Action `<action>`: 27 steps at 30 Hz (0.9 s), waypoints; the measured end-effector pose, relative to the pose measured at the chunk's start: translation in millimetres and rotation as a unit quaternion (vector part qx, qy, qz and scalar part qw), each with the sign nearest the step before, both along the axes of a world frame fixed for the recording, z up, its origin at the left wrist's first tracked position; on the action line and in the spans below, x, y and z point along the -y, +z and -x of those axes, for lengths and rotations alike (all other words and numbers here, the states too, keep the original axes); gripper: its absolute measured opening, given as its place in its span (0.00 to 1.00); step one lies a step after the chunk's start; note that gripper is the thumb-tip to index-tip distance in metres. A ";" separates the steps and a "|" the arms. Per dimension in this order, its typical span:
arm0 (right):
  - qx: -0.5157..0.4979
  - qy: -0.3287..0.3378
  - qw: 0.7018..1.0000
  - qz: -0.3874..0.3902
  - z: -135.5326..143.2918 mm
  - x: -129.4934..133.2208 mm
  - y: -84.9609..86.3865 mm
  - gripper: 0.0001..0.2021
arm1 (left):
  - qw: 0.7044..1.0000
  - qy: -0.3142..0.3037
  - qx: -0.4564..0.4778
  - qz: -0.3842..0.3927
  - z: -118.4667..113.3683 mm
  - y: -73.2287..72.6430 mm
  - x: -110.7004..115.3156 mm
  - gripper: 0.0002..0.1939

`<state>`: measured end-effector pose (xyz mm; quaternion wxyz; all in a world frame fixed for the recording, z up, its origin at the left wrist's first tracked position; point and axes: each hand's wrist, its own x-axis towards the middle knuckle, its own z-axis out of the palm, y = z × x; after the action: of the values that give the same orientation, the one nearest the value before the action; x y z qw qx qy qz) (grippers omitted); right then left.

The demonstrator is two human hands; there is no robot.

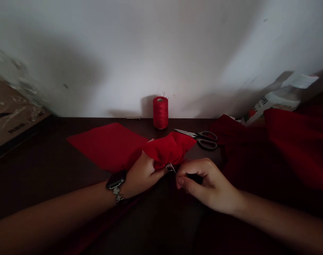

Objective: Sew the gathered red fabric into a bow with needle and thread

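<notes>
My left hand (143, 172), with a watch and bracelet at the wrist, is closed on a gathered piece of red fabric (168, 148). Its thumb lies under the fabric, near a small metallic item (169, 167) that looks like a ring. Thumb and forefinger of my right hand (206, 184) pinch a thin needle (173, 169), which slants up to the lower edge of the gathered fabric. Any thread on it is too fine to make out. A flat red cloth piece (108, 143) lies on the dark table behind my left hand.
A red thread spool (160, 113) with pins in its top stands near the wall. Scissors (201, 137) lie right of the fabric. A tilted bottle (275, 101) and more red cloth (299, 145) are at the right, a cardboard box (14, 113) at the left, a metal clip (133, 118) behind.
</notes>
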<state>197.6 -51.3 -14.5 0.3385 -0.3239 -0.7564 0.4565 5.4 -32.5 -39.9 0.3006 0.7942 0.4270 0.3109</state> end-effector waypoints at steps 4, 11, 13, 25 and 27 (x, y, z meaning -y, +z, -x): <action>-0.006 -0.010 0.999 0.034 0.1 -0.7 1.5 0.10 | 0.999 -0.014 -0.017 -0.027 0.1 -4.8 -2.0 0.13; 0.003 -0.032 0.999 0.028 0.4 -4.1 -3.2 0.12 | 0.998 -0.031 -0.027 -0.039 -4.6 1.2 -1.6 0.05; 0.006 -0.036 0.999 0.026 1.2 -4.3 -5.2 0.12 | 0.999 -0.029 -0.023 -0.035 -5.0 3.5 -0.7 0.05; 0.004 -0.026 0.999 0.038 1.3 -4.1 -10.7 0.11 | 0.999 -0.031 -0.018 -0.036 -3.6 -1.5 -1.0 0.08; 0.002 -0.025 0.999 0.044 1.5 -3.7 -11.3 0.11 | 0.999 -0.034 -0.014 -0.036 -3.6 -1.3 -1.0 0.08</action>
<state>196.2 -47.6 -25.7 0.3339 -0.3582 -0.7281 0.4797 9.0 -31.5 -41.2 0.2764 0.8225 0.3926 0.3049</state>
